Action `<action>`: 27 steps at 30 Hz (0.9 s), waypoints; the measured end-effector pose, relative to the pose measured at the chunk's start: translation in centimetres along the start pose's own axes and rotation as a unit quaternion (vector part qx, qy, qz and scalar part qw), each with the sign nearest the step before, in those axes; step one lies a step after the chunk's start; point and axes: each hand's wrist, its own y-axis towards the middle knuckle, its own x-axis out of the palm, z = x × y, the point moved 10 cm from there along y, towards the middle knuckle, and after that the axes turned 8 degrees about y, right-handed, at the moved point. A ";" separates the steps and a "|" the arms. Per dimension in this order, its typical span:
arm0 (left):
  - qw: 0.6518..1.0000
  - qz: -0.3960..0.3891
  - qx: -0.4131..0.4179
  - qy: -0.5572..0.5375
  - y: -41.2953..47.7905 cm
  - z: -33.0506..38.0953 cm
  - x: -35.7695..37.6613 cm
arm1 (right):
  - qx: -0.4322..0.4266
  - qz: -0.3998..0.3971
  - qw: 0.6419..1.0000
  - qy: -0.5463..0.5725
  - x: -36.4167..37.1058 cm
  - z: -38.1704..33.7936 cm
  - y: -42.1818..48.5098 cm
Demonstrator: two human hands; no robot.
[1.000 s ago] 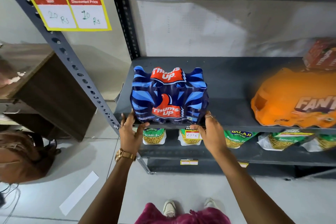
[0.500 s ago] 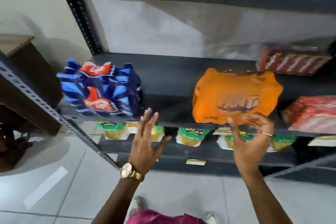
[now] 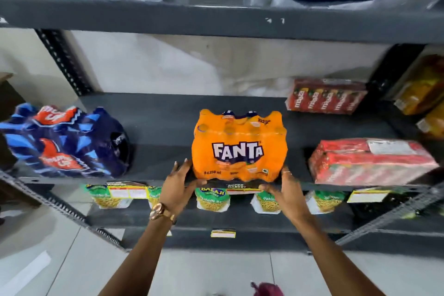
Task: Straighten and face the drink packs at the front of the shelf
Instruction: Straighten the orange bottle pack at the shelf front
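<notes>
Fanta pack (image 3: 239,149): an orange shrink-wrapped pack of bottles is stood upright at the front edge of the middle shelf (image 3: 168,115), near its centre, with the logo turned outward.
Left hand (image 3: 176,186): the lower left corner of the Fanta pack is gripped, fingers laid along its side and thumb under the front edge; a gold watch (image 3: 160,211) is worn on the wrist.
Right hand (image 3: 287,193): the lower right corner of the same pack is grasped, fingers pressed to its side.
Thums Up pack (image 3: 64,142): the blue pack is set at the front left corner of the shelf, well apart from the Fanta pack, angled slightly.
Red carton pack (image 3: 371,162): it is laid at the front edge toward the right, tilted.
Maaza pack (image 3: 326,96): it is placed at the rear right of the shelf.
Snack bags (image 3: 212,198): green-topped bags are lined along the shelf below.
</notes>
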 end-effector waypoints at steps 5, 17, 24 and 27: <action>0.999 0.040 -0.002 0.012 0.0 -1.7 -0.5 | -0.019 -0.005 0.999 -0.030 1.0 -0.8 0.3; 0.996 0.086 0.021 -0.028 -0.3 -2.2 -1.4 | -0.004 -0.001 1.000 -0.008 1.6 -0.2 0.2; 0.993 0.113 -0.031 -0.005 -1.2 -2.5 -0.6 | 0.007 -0.017 1.000 0.002 1.6 -0.1 0.3; 0.980 0.192 -0.046 0.015 -3.7 -1.1 -0.2 | -0.025 -0.017 1.000 -0.005 0.4 -1.2 -1.1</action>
